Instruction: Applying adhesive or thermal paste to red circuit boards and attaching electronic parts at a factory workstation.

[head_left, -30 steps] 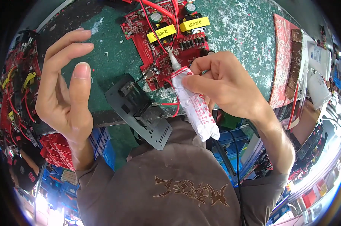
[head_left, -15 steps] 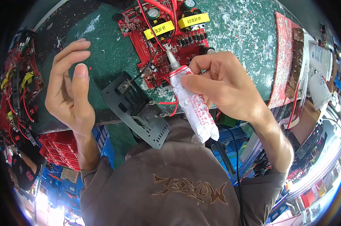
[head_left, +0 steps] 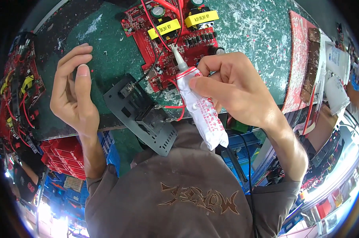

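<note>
My right hand (head_left: 235, 85) grips a white tube of glue (head_left: 203, 111) with red print between thumb and fingers. Its pale pointed nozzle (head_left: 178, 59) is directed away from me, with the tip over or against a red circuit board (head_left: 147, 51); whether it touches, I cannot tell. Two yellow-wrapped transformers (head_left: 202, 18) stand on the board, with red and black wires running across it. My left hand (head_left: 74, 91) hovers open to the left, fingers curved and apart, holding nothing. Between my hands a dark metal panel (head_left: 140, 115) with slots leans at the table's near edge, wired to the board.
The green worktable (head_left: 258, 39) is scuffed and speckled with white residue. More red boards with wires (head_left: 27, 85) are piled at the far left. A red sheet (head_left: 296, 59) and plastic bags (head_left: 338, 57) lie at the right. Red bins (head_left: 62, 156) stand below the near edge.
The board, panel and tube have shifted very slightly to the left in the picture. Both hands keep nearly the same pose, and the right still holds the tube.
</note>
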{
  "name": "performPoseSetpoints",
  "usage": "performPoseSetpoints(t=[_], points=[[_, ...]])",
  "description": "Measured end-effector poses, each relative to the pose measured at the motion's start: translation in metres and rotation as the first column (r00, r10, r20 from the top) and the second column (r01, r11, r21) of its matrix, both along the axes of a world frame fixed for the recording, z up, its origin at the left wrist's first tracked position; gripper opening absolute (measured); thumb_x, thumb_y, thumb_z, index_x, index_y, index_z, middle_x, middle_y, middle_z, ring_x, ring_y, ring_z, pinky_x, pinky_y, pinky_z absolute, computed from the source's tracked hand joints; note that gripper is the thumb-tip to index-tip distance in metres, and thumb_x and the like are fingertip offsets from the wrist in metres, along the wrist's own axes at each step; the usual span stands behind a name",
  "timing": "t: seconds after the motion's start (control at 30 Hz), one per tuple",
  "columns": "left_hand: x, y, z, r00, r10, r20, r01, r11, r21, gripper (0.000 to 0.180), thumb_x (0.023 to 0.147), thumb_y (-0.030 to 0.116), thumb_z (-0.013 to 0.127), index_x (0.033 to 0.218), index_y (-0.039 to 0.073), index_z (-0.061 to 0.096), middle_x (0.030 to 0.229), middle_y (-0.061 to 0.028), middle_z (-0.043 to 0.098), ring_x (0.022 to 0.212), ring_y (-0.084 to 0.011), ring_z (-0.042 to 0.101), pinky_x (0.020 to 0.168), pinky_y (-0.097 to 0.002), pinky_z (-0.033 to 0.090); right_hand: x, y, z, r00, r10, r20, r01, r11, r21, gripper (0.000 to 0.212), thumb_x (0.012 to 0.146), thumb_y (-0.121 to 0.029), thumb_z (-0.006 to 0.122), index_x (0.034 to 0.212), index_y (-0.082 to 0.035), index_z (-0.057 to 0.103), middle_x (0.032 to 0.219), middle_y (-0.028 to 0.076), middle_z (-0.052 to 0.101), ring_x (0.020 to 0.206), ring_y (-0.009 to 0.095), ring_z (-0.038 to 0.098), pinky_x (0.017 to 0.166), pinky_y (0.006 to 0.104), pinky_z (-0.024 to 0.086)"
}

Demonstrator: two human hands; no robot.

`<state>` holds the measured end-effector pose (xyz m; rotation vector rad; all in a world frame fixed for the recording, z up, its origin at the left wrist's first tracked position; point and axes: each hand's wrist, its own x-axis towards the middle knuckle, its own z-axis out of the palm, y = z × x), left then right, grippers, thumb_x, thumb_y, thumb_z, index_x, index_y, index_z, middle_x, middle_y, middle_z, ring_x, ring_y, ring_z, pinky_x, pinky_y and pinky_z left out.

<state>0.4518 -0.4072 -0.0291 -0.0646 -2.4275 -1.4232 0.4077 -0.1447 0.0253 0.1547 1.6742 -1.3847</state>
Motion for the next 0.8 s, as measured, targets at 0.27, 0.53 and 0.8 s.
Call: performPoseSetpoints(t=[0.27,0.53,0.8], points=[[0.001,0.002,-0.001,1.0,0.011,-0.012,-0.011,1.0,-0.005,0.018,0.093,0.002,0.049,0.101,-0.007,0.062,0.111,-0.0197,0.065,0.108,-0.0248,0.06,0.098,-0.0354,0.043,0.002,0.001,-0.003,1.0,0.007,-0.029,-0.007,1.0,-0.004,0.022,0.089,-0.015,0.064,0.073,-0.001,0.059,0.056,-0.005,0.05,0.049,-0.001,0.045,0.044,0.02,0.031],[-0.002,0.002,-0.003,0.999,0.017,-0.046,-0.014,0.998,0.059,0.016,0.09,-0.003,0.051,0.099,-0.006,0.064,0.108,-0.0173,0.065,0.098,-0.0175,0.059,0.081,-0.0253,0.045,0.001,0.001,0.003,0.999,0.027,-0.043,-0.027,1.0,-0.002,0.025,0.089,-0.017,0.065,0.072,-0.002,0.058,0.054,-0.006,0.047,0.048,-0.001,0.042,0.043,0.0201,0.031],[-0.001,0.002,-0.003,0.998,0.037,-0.041,-0.034,0.997,0.072,0.015,0.091,-0.002,0.051,0.099,-0.006,0.064,0.108,-0.016,0.065,0.095,-0.0143,0.059,0.078,-0.0224,0.044,-0.001,0.009,0.008,0.996,0.089,0.012,-0.09,0.995,0.043,0.029,0.09,-0.021,0.064,0.069,-0.002,0.054,0.054,-0.005,0.047,0.047,0.0,0.042,0.043,0.0207,0.032]])
